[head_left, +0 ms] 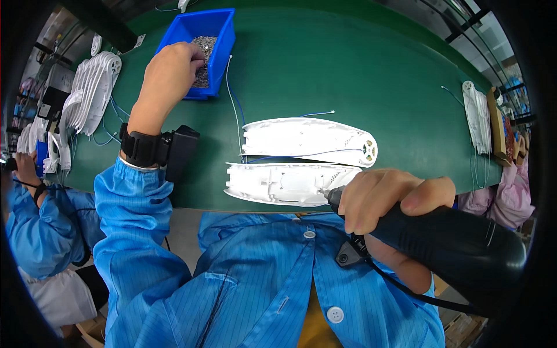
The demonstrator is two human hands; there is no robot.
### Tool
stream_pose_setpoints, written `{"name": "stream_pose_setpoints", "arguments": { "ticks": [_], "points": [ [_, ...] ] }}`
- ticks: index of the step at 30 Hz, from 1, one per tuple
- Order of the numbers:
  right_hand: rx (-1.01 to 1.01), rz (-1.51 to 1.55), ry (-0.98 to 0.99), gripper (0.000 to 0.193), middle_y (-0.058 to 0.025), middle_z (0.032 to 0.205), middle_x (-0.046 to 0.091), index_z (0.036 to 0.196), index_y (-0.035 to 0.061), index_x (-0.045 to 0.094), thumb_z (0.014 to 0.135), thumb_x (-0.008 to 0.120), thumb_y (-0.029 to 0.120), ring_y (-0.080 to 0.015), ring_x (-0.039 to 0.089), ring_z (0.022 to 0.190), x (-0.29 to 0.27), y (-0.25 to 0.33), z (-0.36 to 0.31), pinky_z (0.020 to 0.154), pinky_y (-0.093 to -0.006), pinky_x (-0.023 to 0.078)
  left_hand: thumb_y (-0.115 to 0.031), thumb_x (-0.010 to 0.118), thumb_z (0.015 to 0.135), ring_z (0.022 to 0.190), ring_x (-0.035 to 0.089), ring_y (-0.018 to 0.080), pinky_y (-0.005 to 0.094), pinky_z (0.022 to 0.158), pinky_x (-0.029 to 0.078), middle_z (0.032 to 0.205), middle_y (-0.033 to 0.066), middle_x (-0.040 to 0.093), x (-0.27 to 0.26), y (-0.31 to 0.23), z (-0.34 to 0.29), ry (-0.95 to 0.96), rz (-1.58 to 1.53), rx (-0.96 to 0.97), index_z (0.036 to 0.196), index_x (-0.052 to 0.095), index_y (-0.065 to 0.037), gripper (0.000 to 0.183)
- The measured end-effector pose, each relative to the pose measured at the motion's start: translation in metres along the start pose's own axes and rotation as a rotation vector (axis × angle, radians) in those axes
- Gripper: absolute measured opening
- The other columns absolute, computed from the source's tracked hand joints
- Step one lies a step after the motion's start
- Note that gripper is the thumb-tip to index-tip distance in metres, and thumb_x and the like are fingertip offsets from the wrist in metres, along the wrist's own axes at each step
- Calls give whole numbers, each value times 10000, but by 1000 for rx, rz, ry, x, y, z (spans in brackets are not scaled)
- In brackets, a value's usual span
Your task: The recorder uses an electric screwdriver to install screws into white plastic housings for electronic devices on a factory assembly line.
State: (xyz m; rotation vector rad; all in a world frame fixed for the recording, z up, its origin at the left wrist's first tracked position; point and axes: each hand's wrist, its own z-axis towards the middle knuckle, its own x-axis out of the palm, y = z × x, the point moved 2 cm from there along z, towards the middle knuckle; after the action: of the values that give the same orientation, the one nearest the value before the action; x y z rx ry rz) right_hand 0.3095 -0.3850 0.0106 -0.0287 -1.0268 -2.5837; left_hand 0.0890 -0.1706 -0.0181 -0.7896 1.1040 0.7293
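Note:
My left hand point(174, 66) reaches into a blue plastic bin point(225, 49), its fingertips pinched together down among many small metal screws point(205, 44). What the fingertips hold, if anything, is too small to make out. In my right hand point(377, 197) is a black electric screwdriver point(464, 238), gripped around its body. Its tip points left, at the right part of a white plastic shell point(272, 184) lying hollow side up by the table's near edge. A second white shell point(301, 138) with a blue wire lies just beyond it, its round slotted end to the right.
On the left, several white shells point(96, 93) stand stacked with wires trailing. More white shells point(477, 116) sit at the far right beside a cardboard box point(498, 124). A co-worker in a blue sleeve point(43, 232) is at the left; pink clothing point(513, 194) shows at the right.

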Motion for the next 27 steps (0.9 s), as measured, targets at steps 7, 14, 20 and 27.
{"name": "stream_pose_setpoints", "arguments": {
  "ticks": [7, 14, 20, 27],
  "points": [
    [-16, -6, 12, 699, -132, 749, 575, 1094, 29, 349, 726, 689, 516, -210, 583, 588, 1, 0, -3, 523, -321, 488, -109, 583, 798, 803, 583, 341, 382, 696, 458, 849, 157, 618, -1, 2, -2, -95, 70, 32, 885, 645, -27, 135],
    [35, 44, -118, 696, -101, 746, 556, 1164, 23, 333, 791, 599, 546, -178, 572, 563, -12, 1, 3, 499, -301, 483, -87, 652, 720, 709, 570, 270, 360, 656, 449, 769, 88, 600, -43, -57, -32, -292, -346, 321, 762, 653, -43, 61],
    [19, 92, -118, 698, -54, 693, 531, 1191, 39, 314, 831, 472, 616, -133, 553, 519, -8, 28, 26, 471, -262, 479, -85, 735, 583, 760, 542, 199, 354, 726, 356, 765, -5, 570, -23, -148, -105, -37, -591, 516, 781, 651, -95, 216],
    [32, 65, -176, 695, -53, 668, 522, 1191, 64, 307, 811, 518, 607, -156, 550, 508, -3, 29, 19, 480, -282, 478, -53, 715, 585, 759, 533, 184, 341, 758, 324, 772, 3, 549, -12, -161, -113, -58, -632, 490, 789, 627, -77, 224]
  ]
}}
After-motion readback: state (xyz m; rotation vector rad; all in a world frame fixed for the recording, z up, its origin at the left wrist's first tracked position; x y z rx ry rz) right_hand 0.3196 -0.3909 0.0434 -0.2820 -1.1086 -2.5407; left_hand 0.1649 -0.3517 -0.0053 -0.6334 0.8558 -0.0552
